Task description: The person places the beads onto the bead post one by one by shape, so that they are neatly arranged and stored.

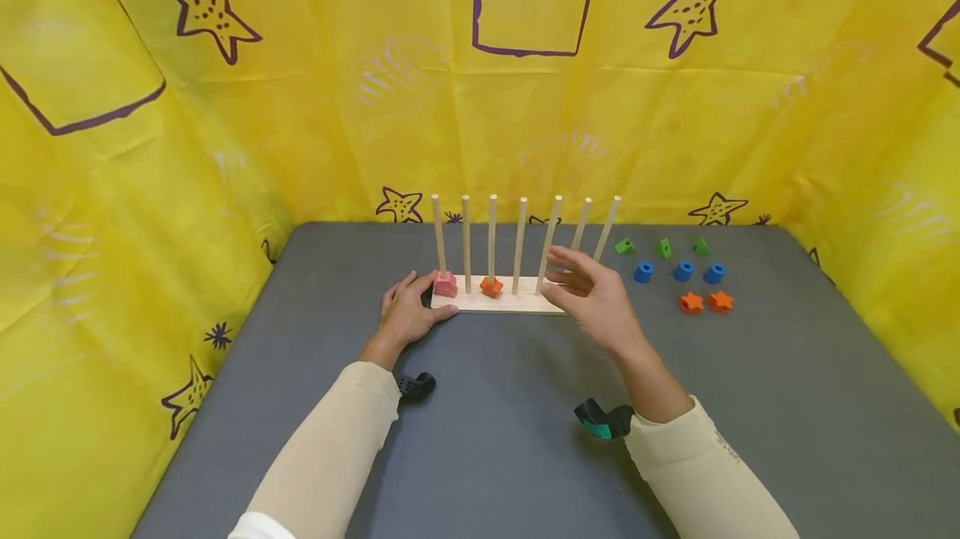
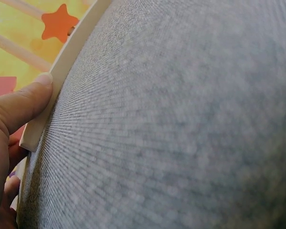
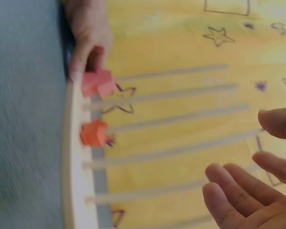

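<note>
A wooden peg board (image 1: 502,303) with several upright rods stands on the grey table. My left hand (image 1: 405,314) grips its left end, the thumb (image 2: 35,93) on the front edge and the other fingers round the far side. Pink block shapes (image 1: 445,285) sit low on the leftmost rod; how many is hard to tell. An orange star (image 1: 491,289) rests at the base of the third rod. My right hand (image 1: 596,301) hovers before the right-hand rods, its fingers apart and loosely bent, holding nothing. It hides the board's right end.
Right of the board lie several green triangular blocks (image 1: 663,248), blue cylinders (image 1: 682,271) and two orange stars (image 1: 721,301), in rows. Yellow patterned cloth (image 1: 420,131) hangs behind and at both sides. Dark wrist devices (image 1: 606,421) stick out from both wrists.
</note>
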Demonstrator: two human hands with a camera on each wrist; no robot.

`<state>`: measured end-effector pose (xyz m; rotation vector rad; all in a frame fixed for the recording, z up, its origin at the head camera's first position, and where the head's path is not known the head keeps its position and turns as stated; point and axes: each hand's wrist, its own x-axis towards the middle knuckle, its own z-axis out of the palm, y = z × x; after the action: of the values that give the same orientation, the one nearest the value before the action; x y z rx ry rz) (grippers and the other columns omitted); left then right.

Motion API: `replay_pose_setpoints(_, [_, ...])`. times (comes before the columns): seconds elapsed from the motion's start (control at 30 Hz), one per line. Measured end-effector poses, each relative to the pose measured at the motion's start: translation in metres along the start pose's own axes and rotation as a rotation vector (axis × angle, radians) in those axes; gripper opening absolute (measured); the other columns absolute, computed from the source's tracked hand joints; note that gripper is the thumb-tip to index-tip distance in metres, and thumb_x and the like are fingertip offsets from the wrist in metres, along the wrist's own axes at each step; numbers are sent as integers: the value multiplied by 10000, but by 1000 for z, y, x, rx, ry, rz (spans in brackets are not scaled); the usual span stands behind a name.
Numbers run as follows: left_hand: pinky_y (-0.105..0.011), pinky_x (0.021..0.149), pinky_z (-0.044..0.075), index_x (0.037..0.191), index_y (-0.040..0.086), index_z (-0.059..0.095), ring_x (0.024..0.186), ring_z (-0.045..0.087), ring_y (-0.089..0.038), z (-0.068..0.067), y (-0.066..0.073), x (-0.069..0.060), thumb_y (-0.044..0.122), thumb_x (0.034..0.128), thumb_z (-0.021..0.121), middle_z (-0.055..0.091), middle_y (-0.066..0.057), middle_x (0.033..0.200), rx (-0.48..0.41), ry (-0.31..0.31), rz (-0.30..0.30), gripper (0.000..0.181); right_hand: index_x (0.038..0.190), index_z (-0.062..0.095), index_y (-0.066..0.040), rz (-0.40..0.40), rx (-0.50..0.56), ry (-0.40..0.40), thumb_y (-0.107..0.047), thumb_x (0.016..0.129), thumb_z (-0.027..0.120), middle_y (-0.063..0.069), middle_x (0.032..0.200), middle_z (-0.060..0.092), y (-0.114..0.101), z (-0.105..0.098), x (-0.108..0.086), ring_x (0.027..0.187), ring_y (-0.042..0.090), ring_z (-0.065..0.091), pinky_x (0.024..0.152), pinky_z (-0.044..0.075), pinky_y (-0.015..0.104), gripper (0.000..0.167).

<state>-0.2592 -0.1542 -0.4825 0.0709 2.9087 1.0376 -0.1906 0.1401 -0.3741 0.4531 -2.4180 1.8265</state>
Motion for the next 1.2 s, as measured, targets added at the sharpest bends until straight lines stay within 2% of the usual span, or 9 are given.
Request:
replay_pose_setpoints(0.13, [-590,1093,48,1498,141,383,1409,114,-390,1,0,0,465,810,753,318,-196,1511,-1,-7,-12,846,1373,525,-46,-80,-36,21,-84,898,695,124,1283,587,-3,-20,-9,1113,300,595,882,498,319,505])
replay_pose_setpoints(0.27, [-586,1094,54,1496,142,388,1409,119,-386,1,0,1,457,812,754,325,-189,1510,1,0,-13,837,1340,547,-31,-149,-73,74,-37,888,694,124,1231,616,-5,-37,-18,1072,299,611,862,493,247,476])
replay_pose_setpoints(0.57, [-589,1093,55,1498,150,385,1414,111,-372,1,0,1,452,811,757,339,-168,1509,8,1,-21,838,1299,585,-10,-188,-74,254,36,876,675,127,1173,631,-5,-73,-30,1008,188,629,829,498,226,434])
replay_pose_setpoints(0.63, [-585,1094,52,1497,153,388,1416,110,-366,1,0,1,451,809,760,343,-162,1508,3,3,-22,837,1287,598,-19,-178,-87,302,19,884,672,124,1170,631,-3,-81,-31,1002,169,618,819,491,208,412])
replay_pose_setpoints(0.7, [-594,1091,53,1499,153,384,1414,105,-375,1,0,1,451,807,761,338,-165,1510,1,0,-25,842,1283,611,-47,-138,-110,353,-22,894,676,103,1173,632,0,-89,-32,983,162,615,731,510,199,395])
replay_pose_setpoints(0.87, [-579,1097,49,1504,162,374,1417,109,-365,1,3,1,455,811,757,326,-167,1515,4,0,-29,844,1273,626,-73,-61,-152,475,-78,907,677,71,1174,637,14,-109,-31,1005,133,592,681,496,170,370])
replay_pose_setpoints(0.93, [-576,1098,50,1506,167,369,1417,105,-367,1,4,1,455,813,756,313,-170,1521,1,-1,-34,845,1262,630,-46,-40,-123,518,-54,901,676,79,1164,639,21,-115,-30,1025,136,577,717,481,157,364])
replay_pose_setpoints(1.03, [-591,1092,57,1510,173,362,1413,90,-388,0,5,0,454,814,755,284,-177,1532,-8,-10,-46,847,1267,626,-39,19,-104,568,-75,905,675,44,1146,640,32,-125,-30,1020,126,573,684,476,155,368])
replay_pose_setpoints(1.2, [-613,1084,64,1509,172,365,1407,85,-409,0,4,-1,454,815,755,269,-180,1537,-13,-12,-56,845,1262,636,-100,146,-87,602,-168,907,689,-23,1118,636,51,-134,-31,951,83,590,638,487,148,365])
